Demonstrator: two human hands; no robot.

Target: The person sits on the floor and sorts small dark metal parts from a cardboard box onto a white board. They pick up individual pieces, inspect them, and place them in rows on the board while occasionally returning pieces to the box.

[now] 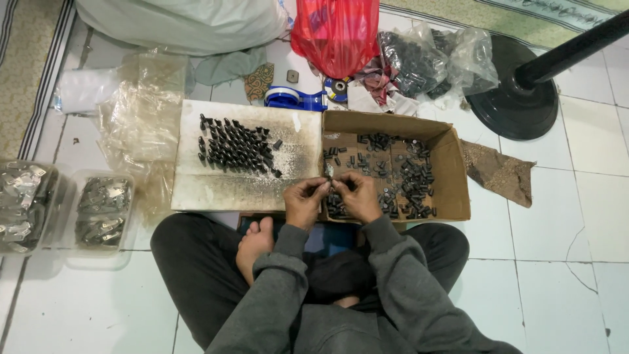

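Note:
I sit cross-legged on a tiled floor. My left hand (303,200) and my right hand (357,195) meet over the near left corner of a shallow cardboard box (458,170), fingertips pinched together on a small metal piece (329,172). The box holds several small black cylindrical parts (409,177), loose and scattered. Left of the box lies a white foam board (216,187) with several black parts (234,147) stood up in neat rows.
Two clear plastic tubs (101,213) of small shiny metal pieces stand at the left. Behind the box are a red plastic bag (334,33), clear bags of black parts (419,59), a blue tape dispenser (295,98) and a black round stand base (517,98).

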